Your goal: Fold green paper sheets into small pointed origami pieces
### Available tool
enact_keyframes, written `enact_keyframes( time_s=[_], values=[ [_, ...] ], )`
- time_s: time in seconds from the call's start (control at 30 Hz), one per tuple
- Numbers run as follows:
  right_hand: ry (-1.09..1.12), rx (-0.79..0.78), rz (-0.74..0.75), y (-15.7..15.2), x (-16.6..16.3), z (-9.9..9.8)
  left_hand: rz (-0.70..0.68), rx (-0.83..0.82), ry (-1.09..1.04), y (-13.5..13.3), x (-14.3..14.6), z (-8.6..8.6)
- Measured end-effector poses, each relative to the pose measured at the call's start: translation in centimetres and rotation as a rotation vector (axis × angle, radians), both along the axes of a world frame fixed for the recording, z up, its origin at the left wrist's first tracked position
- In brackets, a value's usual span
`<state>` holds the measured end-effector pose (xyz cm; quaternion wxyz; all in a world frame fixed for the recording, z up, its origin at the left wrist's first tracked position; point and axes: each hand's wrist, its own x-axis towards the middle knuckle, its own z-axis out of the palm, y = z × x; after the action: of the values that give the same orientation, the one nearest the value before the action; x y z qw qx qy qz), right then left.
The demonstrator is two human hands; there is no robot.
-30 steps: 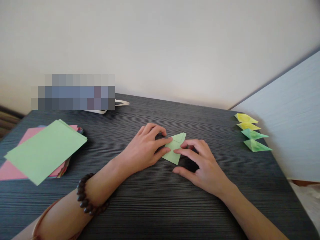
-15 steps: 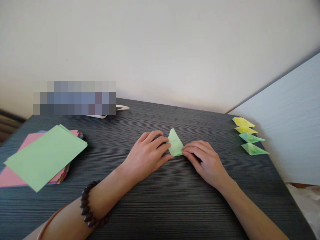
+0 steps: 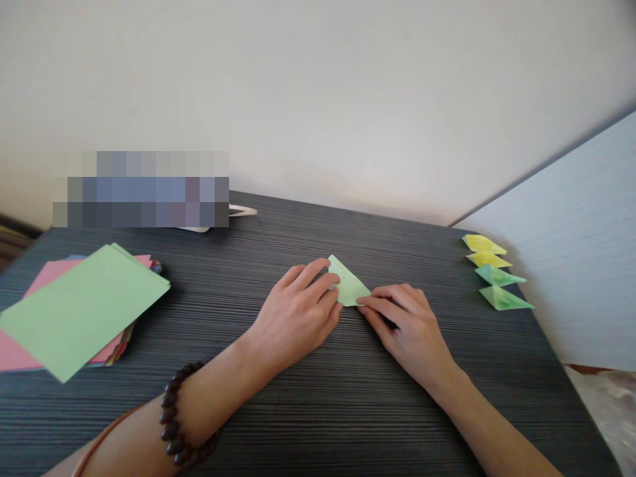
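Observation:
A small folded piece of light green paper, roughly triangular, lies between my hands on the dark table. My left hand has its curled fingers on the paper's left edge, and its thumb tip is near the lower left side. At the paper's lower right corner, my right hand pinches it between thumb and fingers. The left hand's fingertips partly cover the left side of the paper.
On the left is a stack of coloured sheets, with a light green sheet above a pink sheet. Folded yellow pieces and folded green pieces line the right edge. A blurred-out object stands at the back left.
The folded green paper has turned, its top corner shifting left and its right corner pointing further right. My left fingers have curled more, and my right hand still pinches the corner.

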<state>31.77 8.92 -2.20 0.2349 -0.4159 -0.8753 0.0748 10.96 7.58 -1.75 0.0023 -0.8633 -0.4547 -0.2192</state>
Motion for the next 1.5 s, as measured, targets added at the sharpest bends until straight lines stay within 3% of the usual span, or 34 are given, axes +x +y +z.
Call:
enact_keyframes(
  time_s=[0.23, 0.43, 0.8, 1.2, 1.5],
  values=[
    [0.184, -0.220, -0.151, 0.6, 0.3, -0.4, -0.045, -0.044, 0.046, -0.1, -0.1, 0.0],
    [0.172, -0.287, -0.253, 0.9, 0.1, -0.6, -0.046, -0.039, 0.059, -0.3, -0.2, 0.1],
    [0.095, -0.256, -0.339, 0.9, -0.7, -0.7, -0.073, -0.049, 0.137, -0.8, -0.2, 0.6],
    [0.133, -0.260, -0.302, 1.0, -0.4, -0.4, -0.067, -0.061, 0.142, -0.8, -0.1, 0.4],
    [0.117, -0.265, -0.352, 0.9, -0.7, -0.6, -0.059, -0.054, 0.148, -0.9, 0.0, 0.5]
  ],
)
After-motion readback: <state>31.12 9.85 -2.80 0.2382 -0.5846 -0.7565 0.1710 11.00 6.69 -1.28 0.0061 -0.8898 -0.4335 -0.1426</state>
